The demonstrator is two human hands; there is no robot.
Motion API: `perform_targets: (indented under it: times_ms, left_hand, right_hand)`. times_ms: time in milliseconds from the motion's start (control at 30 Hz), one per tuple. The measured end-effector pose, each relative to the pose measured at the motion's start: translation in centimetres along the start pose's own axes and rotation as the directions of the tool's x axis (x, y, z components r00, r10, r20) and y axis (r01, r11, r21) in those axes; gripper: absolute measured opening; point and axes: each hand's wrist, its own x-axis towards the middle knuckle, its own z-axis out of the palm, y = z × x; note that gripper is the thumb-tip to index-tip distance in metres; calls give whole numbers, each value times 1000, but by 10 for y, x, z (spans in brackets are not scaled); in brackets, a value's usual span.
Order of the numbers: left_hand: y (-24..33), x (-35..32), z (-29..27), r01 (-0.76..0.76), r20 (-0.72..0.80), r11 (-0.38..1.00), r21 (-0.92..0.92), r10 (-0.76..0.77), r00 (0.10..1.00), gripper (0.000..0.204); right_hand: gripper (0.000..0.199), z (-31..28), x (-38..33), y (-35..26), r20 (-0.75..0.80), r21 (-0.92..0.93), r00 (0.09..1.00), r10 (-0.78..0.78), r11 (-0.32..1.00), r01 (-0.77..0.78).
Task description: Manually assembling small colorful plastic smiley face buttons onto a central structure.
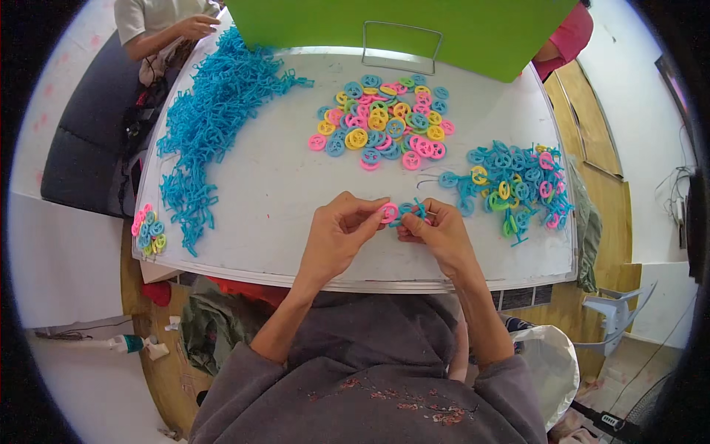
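While both hands meet near the front edge of the white desk [281, 192], the left hand [336, 237] pinches a pink round plastic ring [388, 213] between thumb and forefinger. The right hand [436, 233] is clenched on a small blue plastic connector piece [411, 210], which lies just beside the pink ring and appears to touch it; whether the two are joined cannot be told. Both forearms come up from the lower edge in grey sleeves pushed back from the wrists.

Beyond the hands, toward the middle of the desk, lies a loose heap of pink, yellow and blue plastic rings [384, 126]. To the right, near the right hand, sits a cluster of rings linked with blue connectors [510, 185], mostly blue with a few pink and yellow ones among them. Along the left side runs a long pile of bright blue plastic connector sticks [211, 111], reaching from the far corner down toward the near left edge. At the near left corner rests a small bunch of pink, blue and yellow rings [149, 229].

At the far side stands a green box with a metal wire handle [403, 29]. Another person's hand [196, 26] rests at the far left corner of the desk, well apart from the work in front.
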Motion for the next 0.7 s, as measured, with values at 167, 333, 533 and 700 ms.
perform_targets:
  times_ms: [167, 333, 533, 700]
  left_hand:
    - [8, 1, -1, 80, 31, 997, 13, -80, 996, 22]
    - [8, 1, 4, 79, 1, 994, 73, -79, 997, 21]
    - [13, 6, 5, 27, 24, 987, 160, -32, 999, 19]
    - [5, 8, 1, 93, 12, 989, 117, -95, 995, 19]
  right_hand:
    - [14, -1, -1, 0, 6, -4, 999, 31, 1000, -31]
    - [17, -5, 3, -5, 59, 60, 991, 118, 991, -122]
    - [22, -15, 8, -6, 148, 167, 951, 272, 941, -295]
    - [22, -3, 7, -10, 40, 166, 956, 290, 942, -293]
